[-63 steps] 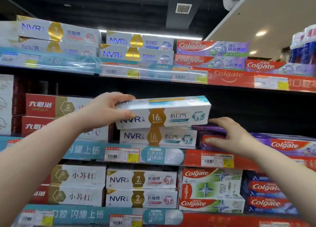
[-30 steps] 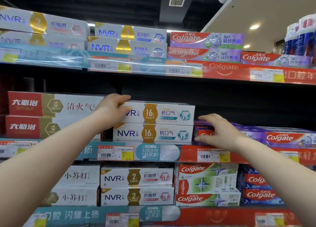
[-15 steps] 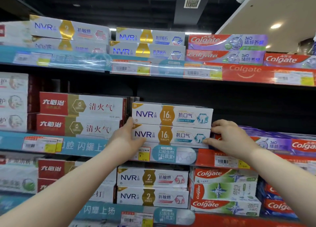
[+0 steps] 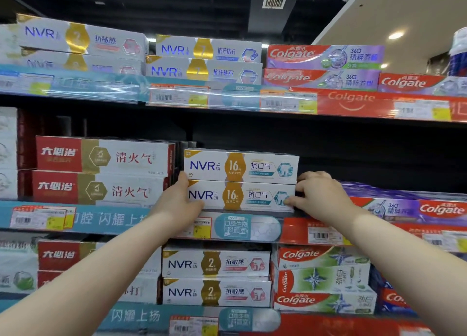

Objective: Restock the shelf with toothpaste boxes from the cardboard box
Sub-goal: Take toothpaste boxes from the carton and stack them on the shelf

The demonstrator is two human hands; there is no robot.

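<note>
Two white NVR "16" toothpaste boxes are stacked on the middle shelf [image 4: 118, 220], the upper box [image 4: 241, 165] squarely on the lower box [image 4: 240, 196]. My left hand [image 4: 179, 201] presses flat against the left end of the stack, its fingers pointing up along the box ends. My right hand [image 4: 319, 196] is at the right end, its fingers curled round the end of the lower box and one fingertip on its front corner. The cardboard box is out of view.
Red-and-white boxes [image 4: 101, 174] stand just left of the stack, and purple Colgate boxes [image 4: 414, 208] lie low to its right with dark open space above them. The top shelf [image 4: 227, 96] and the lower shelf [image 4: 217, 277] hold more NVR and Colgate boxes.
My left hand set the upper NVR box on the lower one, then dropped to the stack's left end. My right hand moved from the Colgate boxes to the stack's right end.
</note>
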